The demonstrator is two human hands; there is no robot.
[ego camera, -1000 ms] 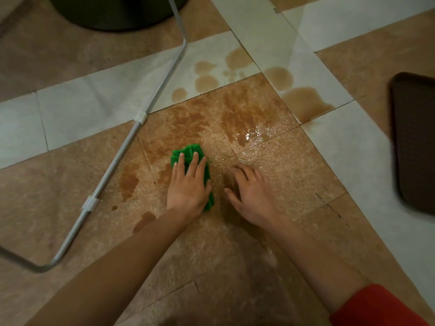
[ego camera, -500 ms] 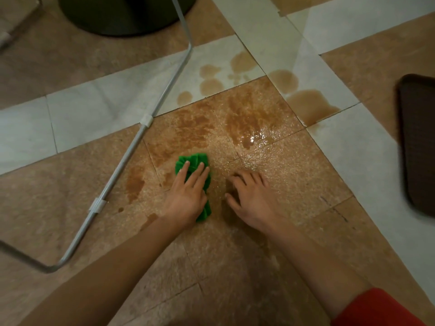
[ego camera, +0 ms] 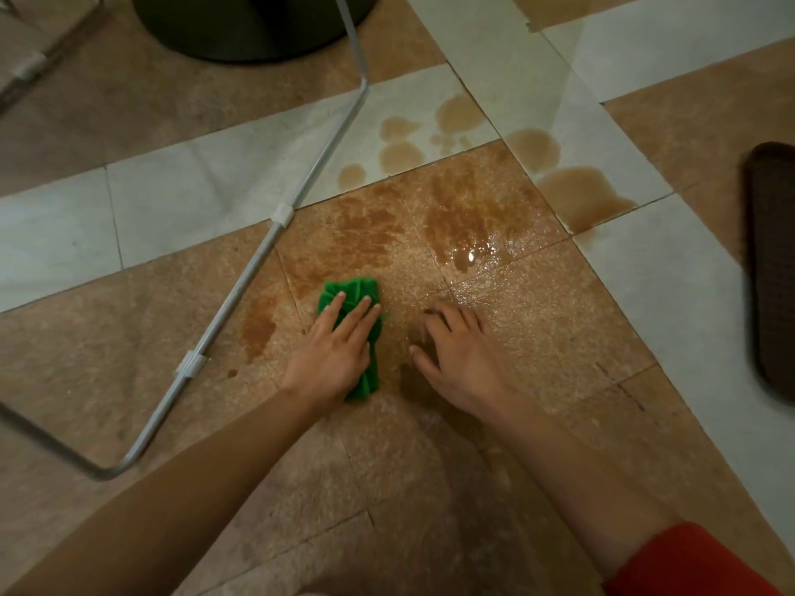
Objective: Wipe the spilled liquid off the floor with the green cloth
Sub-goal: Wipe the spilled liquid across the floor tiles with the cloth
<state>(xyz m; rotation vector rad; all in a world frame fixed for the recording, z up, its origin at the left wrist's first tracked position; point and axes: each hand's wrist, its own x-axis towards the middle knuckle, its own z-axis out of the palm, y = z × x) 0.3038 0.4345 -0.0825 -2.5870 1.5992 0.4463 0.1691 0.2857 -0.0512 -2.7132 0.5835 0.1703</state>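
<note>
Nudged toward 9 o'clock since a second ago: left hand (ego camera: 331, 359) and green cloth (ego camera: 357, 290) together, with fingers now angled to 1 o'clock rather than 12. Laid flat on the cloth, fingers straight and side by side, pressing down, not curled round it. Bunched cloth peeking out at 12 o'clock past the fingertips and at 5 o'clock beside the palm, right on the near edge of the spilled liquid (ego camera: 469, 212). Just at 3 o'clock of the cloth and apart from it: right hand (ego camera: 462, 363), fingers spread and loosely bent, tips on the wet floor (ego camera: 430, 488), gripping nothing. Brown puddles out at 12 and 1 o'clock, over tan and pale tiles; one more patch at 9 o'clock of the cloth. Beyond that patch, a grey metal rod (ego camera: 241, 294) with white clips, running from 7 up to 12 o'clock. Dark round base (ego camera: 241, 23) at 11 o'clock, dark mat (ego camera: 774, 273) at 3, red sleeve (ego camera: 688, 561) at 5.
</note>
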